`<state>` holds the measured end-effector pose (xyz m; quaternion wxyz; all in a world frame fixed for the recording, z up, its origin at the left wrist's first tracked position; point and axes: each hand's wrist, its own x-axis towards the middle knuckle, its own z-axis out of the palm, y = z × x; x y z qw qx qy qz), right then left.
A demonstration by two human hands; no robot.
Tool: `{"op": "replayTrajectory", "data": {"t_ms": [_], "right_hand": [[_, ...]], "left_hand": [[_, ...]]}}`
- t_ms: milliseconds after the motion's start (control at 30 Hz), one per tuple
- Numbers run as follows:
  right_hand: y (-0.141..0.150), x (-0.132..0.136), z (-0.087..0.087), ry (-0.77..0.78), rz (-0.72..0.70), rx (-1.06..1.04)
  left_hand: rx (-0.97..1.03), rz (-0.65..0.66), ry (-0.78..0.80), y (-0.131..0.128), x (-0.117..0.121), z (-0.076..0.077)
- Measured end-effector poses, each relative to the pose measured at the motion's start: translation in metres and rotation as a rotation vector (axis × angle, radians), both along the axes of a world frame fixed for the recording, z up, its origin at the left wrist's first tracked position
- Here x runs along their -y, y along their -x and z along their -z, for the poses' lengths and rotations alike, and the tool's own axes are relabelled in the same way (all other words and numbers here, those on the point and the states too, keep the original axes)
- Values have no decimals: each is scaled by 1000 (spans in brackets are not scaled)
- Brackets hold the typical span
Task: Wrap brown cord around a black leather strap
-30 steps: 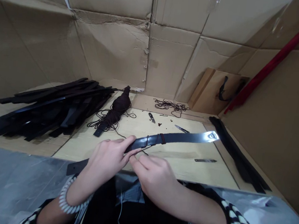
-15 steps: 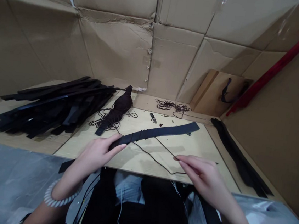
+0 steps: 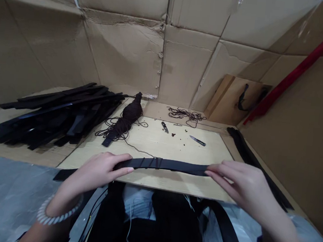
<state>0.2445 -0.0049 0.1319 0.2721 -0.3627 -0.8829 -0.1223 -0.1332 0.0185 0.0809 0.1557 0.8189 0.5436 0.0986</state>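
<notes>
Being held over the tabletop (image 3: 153,139), a black strap (image 3: 181,167) is clamped by the fingers of the left hand (image 3: 98,170), pinched near one end by those of the right hand (image 3: 243,179), wrapped between them with dark cord (image 3: 157,163), a wound bundle (image 3: 132,112) lying beyond.

The right grip (image 3: 242,180) has left the cord (image 3: 157,163) and now pinches the black strap (image 3: 184,167).

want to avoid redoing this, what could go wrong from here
The cord turns on the black strip could loosen, since the left hand and right hand grip either side of them. The loose loops at the cord bundle might tangle if pulled. The small knife lies open and might cut someone reaching past.
</notes>
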Motion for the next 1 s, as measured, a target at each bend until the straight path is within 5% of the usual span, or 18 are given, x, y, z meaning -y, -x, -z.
{"op": "replayTrajectory", "data": {"t_ms": [167,333,467,600,700,800,867,1000], "right_hand": [[-8,-29,-12,30,-74,16],[4,-49,-13,71,-100,-23],[22,-56,7,325,-171,-155],[53,-42,40,435,-119,-215],[71,-15,51,270,-97,-180],[69,9,38,104,-90,-86],[57,13,21,52,-70,-61],[25,-7,-9,-218,40,9]], "left_hand": [[-14,145,83,8,4,-18],[32,198,-8,14,9,-29],[126,322,0,11,14,-31],[294,131,-235,4,11,-20],[192,-137,-357,2,4,-11],[-118,-422,-424,6,0,-9],[-285,-395,-457,12,-1,-9],[-411,-86,-452,23,2,-7]]}}
